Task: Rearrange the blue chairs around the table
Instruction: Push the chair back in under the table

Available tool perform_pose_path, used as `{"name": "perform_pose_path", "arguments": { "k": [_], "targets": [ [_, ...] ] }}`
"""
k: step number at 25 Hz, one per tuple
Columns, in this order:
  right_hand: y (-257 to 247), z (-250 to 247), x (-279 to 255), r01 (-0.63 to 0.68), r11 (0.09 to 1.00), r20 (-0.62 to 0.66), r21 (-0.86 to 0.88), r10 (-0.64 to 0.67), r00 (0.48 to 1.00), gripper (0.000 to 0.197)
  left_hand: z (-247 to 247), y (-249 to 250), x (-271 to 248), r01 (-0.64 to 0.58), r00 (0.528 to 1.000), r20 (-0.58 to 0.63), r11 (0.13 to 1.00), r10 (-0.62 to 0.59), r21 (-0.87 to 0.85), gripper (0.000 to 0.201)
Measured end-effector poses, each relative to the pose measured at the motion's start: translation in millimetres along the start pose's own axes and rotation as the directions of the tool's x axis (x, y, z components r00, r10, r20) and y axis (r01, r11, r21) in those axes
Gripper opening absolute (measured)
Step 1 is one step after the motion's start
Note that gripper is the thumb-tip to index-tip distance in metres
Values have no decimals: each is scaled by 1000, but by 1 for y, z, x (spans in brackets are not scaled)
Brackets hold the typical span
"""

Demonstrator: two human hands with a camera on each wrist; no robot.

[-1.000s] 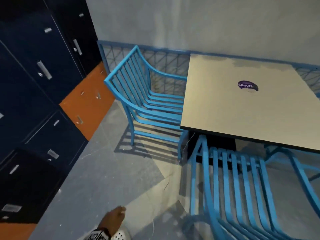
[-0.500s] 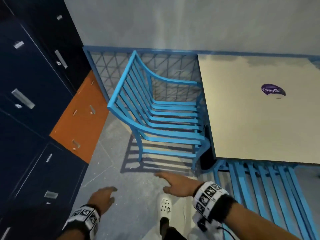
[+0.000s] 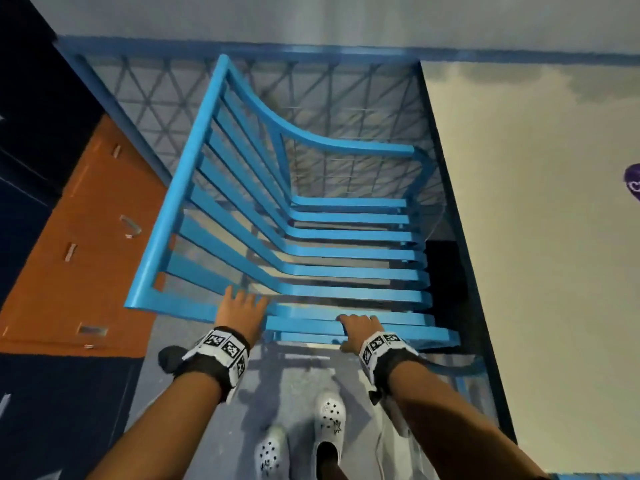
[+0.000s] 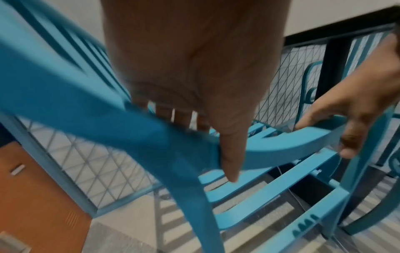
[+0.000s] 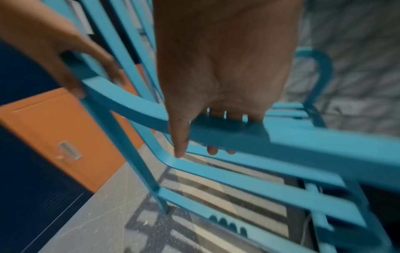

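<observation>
My left hand and right hand both grip the near armrest of one blue chair, fingers curled over it, thumbs down its near side. Only my wrist views show those wrapped fingers; from my head I see just knuckles. The chair sits directly ahead of my hands, its back to their left. The table lies right of my right hand. The left wrist view catches a second blue chair beyond my right hand.
</observation>
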State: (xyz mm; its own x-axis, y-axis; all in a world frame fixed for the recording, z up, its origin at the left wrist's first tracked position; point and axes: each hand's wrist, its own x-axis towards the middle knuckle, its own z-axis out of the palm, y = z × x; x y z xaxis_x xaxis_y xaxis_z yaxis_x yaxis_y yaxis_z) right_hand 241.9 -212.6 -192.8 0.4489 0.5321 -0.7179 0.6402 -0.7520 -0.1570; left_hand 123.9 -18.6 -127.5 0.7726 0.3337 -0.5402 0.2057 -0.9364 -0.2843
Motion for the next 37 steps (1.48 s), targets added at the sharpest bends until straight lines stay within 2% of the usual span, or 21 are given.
{"name": "perform_pose_path", "arguments": {
  "k": [2,4,6,10,13,15,16,18,20,22,23,25,26,27,28,29,30,33,35,37],
  "targets": [
    [12,4,11,-9,999,20,-46,10,1000,46,3,-3,11,-9,999,49,1000,8,17,35],
    [22,4,17,55,988,-8,-146,-57,998,40,7,-7,15,-43,996,82,997,38,58,29],
    [29,5,17,97,980,13,-175,-96,995,41,-1,-4,6,-59,989,142,997,51,58,31],
    [51,-5,16,94,976,64,-198,-83,995,44,-6,16,4,-69,991,111,998,69,1,26],
    [64,-15,13,-6,983,7,-182,7,1000,40,-26,26,6,-101,994,36,993,103,-54,28],
    [63,-14,8,-43,986,-38,-158,38,999,36,-26,31,3,-132,988,83,991,134,-30,24],
    [62,-9,5,-47,988,-62,-148,38,997,34,-21,31,2,-141,988,59,990,142,-26,24],
    [57,6,-4,-35,990,-69,-140,26,997,35,-21,27,-12,-155,983,82,982,164,-111,32],
    [51,20,-14,-35,991,-75,-129,25,997,34,-7,22,-27,-243,969,-79,955,232,-171,46],
    [49,24,-17,-50,991,-76,-125,41,996,31,-16,13,-48,-265,961,-128,952,247,-153,54],
    [49,23,-16,-62,991,-82,-121,52,995,29,-30,2,-56,-253,950,-222,957,218,-143,60],
    [49,23,-14,-88,988,-65,-124,81,995,29,-55,-27,-67,-129,894,-445,978,43,-163,72],
    [48,23,-13,-97,987,-56,-128,91,994,28,-69,-43,-72,-21,890,-451,982,-67,-187,77],
    [47,23,-12,-105,986,-52,-131,99,994,27,-82,-58,-73,93,898,-401,967,-184,-237,81],
    [46,23,-11,-114,985,-42,-129,110,993,27,-90,-70,-71,171,904,-327,934,-275,-314,81],
    [46,22,-10,-126,984,-30,-126,123,992,28,-93,-78,-64,198,911,-261,894,-319,-401,78],
    [45,20,-9,-134,982,-23,-130,132,991,29,-92,-84,-58,196,920,-218,863,-326,-465,75],
    [46,11,0,-155,980,-22,-122,153,988,36,-84,-91,-34,104,904,-316,866,-287,-489,73],
    [43,1,8,-156,984,-54,-90,151,987,39,-88,-101,-17,78,892,-320,806,-320,-587,67],
    [38,-2,12,-136,988,-73,-72,131,989,42,-91,-114,-8,62,900,-290,752,-327,-657,63]
  ]
}}
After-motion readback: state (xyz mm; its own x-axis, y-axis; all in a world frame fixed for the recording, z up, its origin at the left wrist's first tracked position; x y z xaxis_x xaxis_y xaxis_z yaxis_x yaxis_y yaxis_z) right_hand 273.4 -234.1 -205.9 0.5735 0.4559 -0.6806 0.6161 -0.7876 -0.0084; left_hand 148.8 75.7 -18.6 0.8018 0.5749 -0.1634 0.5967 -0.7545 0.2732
